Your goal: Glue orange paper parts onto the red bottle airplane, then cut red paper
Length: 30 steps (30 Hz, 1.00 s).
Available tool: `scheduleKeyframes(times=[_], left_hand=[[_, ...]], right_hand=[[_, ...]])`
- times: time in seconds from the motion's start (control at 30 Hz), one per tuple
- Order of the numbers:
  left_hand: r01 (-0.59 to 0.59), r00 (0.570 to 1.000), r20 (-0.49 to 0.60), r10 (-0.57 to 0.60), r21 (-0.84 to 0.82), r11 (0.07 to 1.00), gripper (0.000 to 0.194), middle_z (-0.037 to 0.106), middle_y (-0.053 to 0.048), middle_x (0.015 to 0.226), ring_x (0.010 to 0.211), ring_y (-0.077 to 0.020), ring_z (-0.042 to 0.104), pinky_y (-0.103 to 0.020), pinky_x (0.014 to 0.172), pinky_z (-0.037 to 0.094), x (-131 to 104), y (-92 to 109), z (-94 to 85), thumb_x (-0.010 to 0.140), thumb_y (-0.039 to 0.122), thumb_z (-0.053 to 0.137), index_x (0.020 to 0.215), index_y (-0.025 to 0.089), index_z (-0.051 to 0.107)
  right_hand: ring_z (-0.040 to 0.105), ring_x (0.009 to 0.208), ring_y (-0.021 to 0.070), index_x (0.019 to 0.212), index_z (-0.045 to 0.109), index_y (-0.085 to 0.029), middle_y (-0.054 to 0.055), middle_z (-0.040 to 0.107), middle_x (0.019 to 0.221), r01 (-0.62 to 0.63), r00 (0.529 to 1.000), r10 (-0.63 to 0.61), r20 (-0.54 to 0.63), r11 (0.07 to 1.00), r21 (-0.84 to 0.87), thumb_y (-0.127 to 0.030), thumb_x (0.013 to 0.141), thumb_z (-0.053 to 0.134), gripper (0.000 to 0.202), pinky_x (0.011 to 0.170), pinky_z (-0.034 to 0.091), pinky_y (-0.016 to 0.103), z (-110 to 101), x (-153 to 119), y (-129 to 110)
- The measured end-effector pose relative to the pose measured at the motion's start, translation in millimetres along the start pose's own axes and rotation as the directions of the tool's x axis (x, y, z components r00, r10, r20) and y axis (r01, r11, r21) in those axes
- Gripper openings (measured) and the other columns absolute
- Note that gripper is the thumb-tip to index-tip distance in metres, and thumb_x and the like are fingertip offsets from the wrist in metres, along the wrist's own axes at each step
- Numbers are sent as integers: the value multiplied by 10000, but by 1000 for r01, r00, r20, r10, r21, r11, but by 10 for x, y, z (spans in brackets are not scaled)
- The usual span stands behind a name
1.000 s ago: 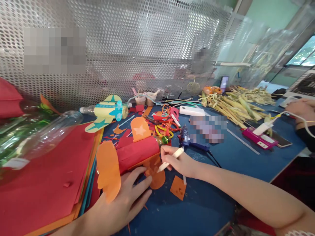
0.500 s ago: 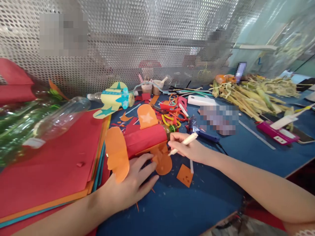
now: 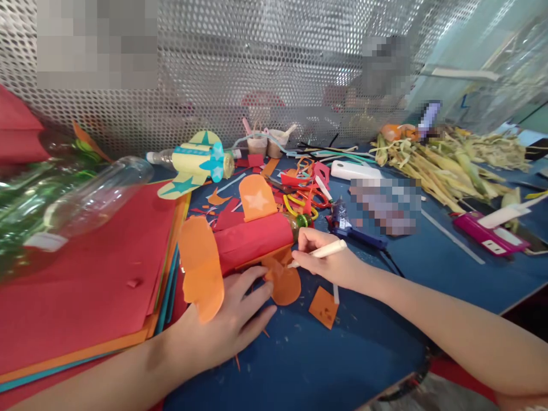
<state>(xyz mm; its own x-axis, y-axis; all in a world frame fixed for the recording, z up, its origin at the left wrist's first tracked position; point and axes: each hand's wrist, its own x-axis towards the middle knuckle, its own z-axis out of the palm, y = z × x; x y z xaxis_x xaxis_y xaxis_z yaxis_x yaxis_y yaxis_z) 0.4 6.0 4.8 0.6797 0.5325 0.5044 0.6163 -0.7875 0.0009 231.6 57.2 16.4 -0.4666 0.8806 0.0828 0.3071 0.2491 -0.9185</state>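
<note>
Remotely, across the blue surface (image 3: 308, 365), I see the red-wrapped bottle (image 3: 252, 241) beyond the left hand (image 3: 233, 311), spread out, and the right hand (image 3: 336, 267), pinching. An orange fin (image 3: 200, 257) partly hides the left; over the near wing (image 3: 286, 287), the clamped white pen (image 3: 333, 249) leans flatter than last frame, its tip hard to make out.

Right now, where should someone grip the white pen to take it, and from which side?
Take the white pen by its rear end, probably, from the picture's right: it slants so that end juts past the right hand, while the tip points down at the orange wing.
</note>
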Motion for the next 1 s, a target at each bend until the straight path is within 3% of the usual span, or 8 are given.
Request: scheduleKeyframes(times=[1.0], left_hand=[[-4,996,90,5,-7,1000,271,662,-124,1132,826,-235,701,-382,677,599,0,-15,-22,942,278,457,1085,170,660]], right_hand=[[370,475,64,700,407,-209,-82,442,560,11,1000,-10,29,1000,-8,-262,851,578,234,446,280,195,14,-37,-1]])
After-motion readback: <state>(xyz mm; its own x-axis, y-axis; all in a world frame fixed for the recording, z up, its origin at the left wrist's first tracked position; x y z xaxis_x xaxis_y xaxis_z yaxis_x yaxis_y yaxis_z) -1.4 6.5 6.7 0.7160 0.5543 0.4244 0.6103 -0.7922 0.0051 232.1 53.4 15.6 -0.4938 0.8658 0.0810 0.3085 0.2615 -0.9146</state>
